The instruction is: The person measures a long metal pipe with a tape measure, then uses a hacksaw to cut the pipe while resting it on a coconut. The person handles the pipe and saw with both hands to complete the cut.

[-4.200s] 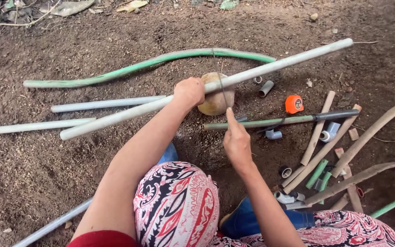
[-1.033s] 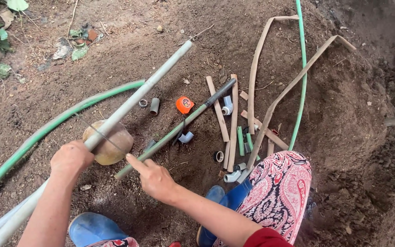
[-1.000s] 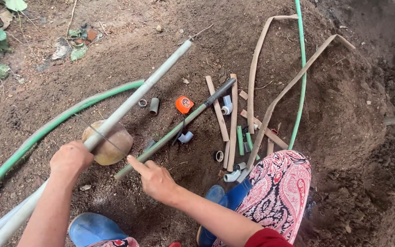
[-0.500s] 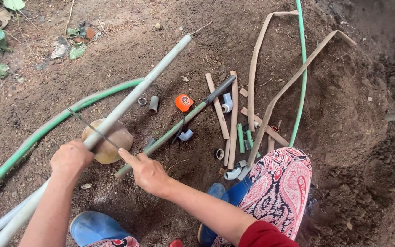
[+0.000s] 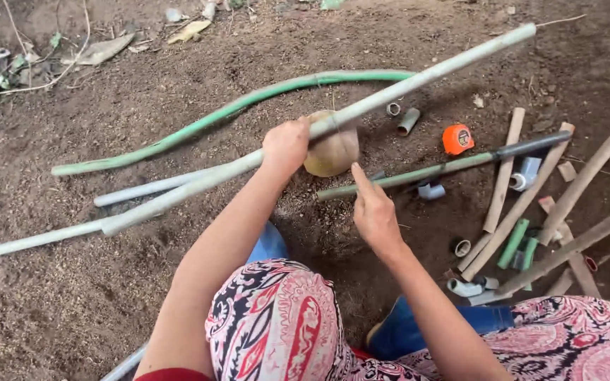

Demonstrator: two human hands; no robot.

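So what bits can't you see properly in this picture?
- Head view: the grey pipe under the left hand; the closed fingers cover that stretch.
- The round brown thing: the pipe and the hand hide part of it, so its kind is unclear.
- The right hand: whether its fingertip touches the green-handled tool cannot be told.
- The small pipe fittings: too small to tell apart.
- The tan strips: cut off by the right edge.

long pipe (image 5: 390, 92): grey plastic, smooth, matt, scuffed with dirt
round block (image 5: 333, 152) under the long pipe: tan, dull, rough, looks like wood
hose (image 5: 227, 111) beyond the long pipe: green plastic, smooth, faint sheen
tape measure (image 5: 457, 138) right of the round block: glossy orange plastic
ground (image 5: 72, 310): dry, crumbly brown soil
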